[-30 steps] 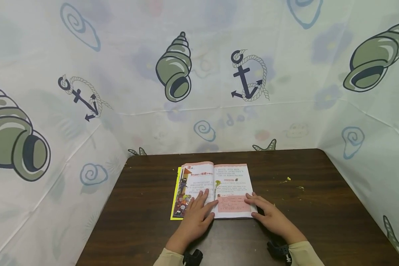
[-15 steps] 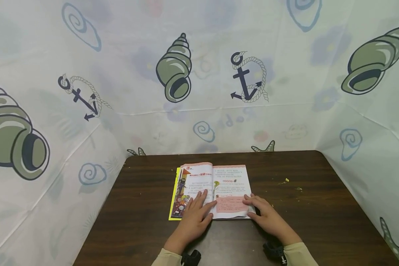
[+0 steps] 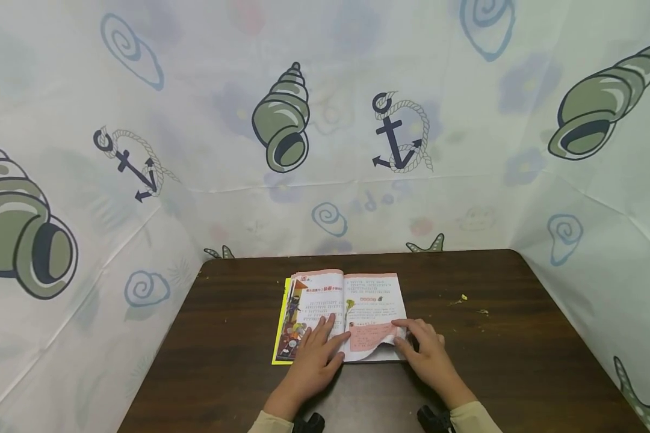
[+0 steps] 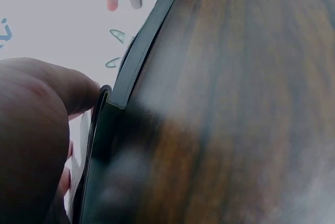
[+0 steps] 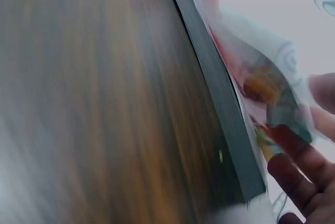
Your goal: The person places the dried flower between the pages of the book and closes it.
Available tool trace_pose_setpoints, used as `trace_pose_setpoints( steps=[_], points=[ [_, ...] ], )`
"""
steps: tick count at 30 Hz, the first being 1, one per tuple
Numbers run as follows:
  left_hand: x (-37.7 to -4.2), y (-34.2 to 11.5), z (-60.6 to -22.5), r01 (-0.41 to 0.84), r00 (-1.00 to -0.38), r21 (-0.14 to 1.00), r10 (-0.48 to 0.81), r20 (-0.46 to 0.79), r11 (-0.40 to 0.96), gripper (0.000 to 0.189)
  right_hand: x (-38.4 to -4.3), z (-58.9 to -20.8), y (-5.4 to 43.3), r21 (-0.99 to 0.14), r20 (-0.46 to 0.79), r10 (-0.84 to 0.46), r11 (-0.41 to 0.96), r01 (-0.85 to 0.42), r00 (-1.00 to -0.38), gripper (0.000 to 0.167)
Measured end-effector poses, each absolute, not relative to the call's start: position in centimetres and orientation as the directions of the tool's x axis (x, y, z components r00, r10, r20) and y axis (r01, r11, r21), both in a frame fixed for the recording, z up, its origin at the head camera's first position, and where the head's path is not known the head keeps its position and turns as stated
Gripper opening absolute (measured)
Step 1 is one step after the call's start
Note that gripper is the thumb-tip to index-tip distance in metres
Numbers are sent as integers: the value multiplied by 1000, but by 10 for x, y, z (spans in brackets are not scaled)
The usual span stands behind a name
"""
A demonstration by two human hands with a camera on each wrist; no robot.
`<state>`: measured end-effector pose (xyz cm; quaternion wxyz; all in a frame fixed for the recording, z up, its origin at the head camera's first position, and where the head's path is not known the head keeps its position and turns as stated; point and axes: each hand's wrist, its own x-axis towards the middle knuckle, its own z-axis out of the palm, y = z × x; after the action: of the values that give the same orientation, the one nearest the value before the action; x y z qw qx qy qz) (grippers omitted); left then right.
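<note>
An open book [image 3: 371,288] with printed text, a pink box and a colourful picture on its left side lies on the dark wooden table. My left hand [image 3: 316,355] rests with fingers spread on the left page near the spine. At the right page's lower corner, my right hand [image 3: 425,355] pinches the page [image 3: 374,346] between thumb and fingers, and that corner curls up off the pages below. In the right wrist view the lifted page [image 5: 261,72] bows upward between the fingers [image 5: 293,177]. The left wrist view shows the left thumb [image 4: 78,88] at the book's edge.
Small yellow plant bits [image 3: 460,299] lie on the table [image 3: 520,361] right of the book. A pale cloth wall [image 3: 211,150] printed with shells and anchors encloses the table's back and sides. Black wrist cameras [image 3: 433,419] sit at both wrists.
My right hand has moved left and raised the right page's lower corner, which was lying flat. The left hand stays on the left page. The head view has shifted slightly.
</note>
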<state>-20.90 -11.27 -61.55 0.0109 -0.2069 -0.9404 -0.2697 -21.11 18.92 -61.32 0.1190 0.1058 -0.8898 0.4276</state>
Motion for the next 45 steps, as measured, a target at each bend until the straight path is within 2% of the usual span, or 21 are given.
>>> trace_pose_setpoints(
  steps=[4,8,10,12,15,19,23,28,32,36,41,45],
  points=[
    [-209,-115,-614,392,-915,509,384,126,767,46,-209,-604,180,-836,242,20,511,-198,-970,30],
    [-210,-116,-615,399,-912,504,388,132,766,46,-207,-593,166,-922,131,144,380,-67,-981,48],
    [-210,-116,-616,401,-912,497,388,134,770,46,-206,-590,159,-941,82,178,338,-17,-981,44],
    [-210,-115,-617,396,-913,501,387,128,770,46,-205,-591,154,-949,72,196,315,-6,-978,33],
    [-210,-114,-618,391,-915,497,385,120,775,46,-203,-596,147,-940,131,203,337,-57,-970,22],
    [-208,-114,-618,403,-912,487,386,141,775,45,-200,-603,133,-934,244,130,298,-196,-961,39],
    [-208,-115,-616,439,-897,481,399,188,759,44,-196,-614,121,-883,360,-36,308,-353,-932,53],
    [-209,-115,-618,433,-901,488,379,210,758,56,-196,-623,117,-782,463,-269,326,-532,-845,64],
    [-209,-115,-620,407,-913,499,356,200,765,66,-196,-624,118,-697,540,-358,317,-643,-762,60],
    [-209,-116,-621,410,-912,533,350,215,740,69,-197,-622,119,-610,562,-424,367,-702,-710,63],
    [-212,-117,-620,412,-911,572,344,230,709,81,-192,-622,121,-528,516,-456,499,-688,-726,67],
    [-211,-115,-619,343,-938,618,296,181,708,79,-191,-623,122,-523,468,-480,527,-670,-742,62]
  ],
)
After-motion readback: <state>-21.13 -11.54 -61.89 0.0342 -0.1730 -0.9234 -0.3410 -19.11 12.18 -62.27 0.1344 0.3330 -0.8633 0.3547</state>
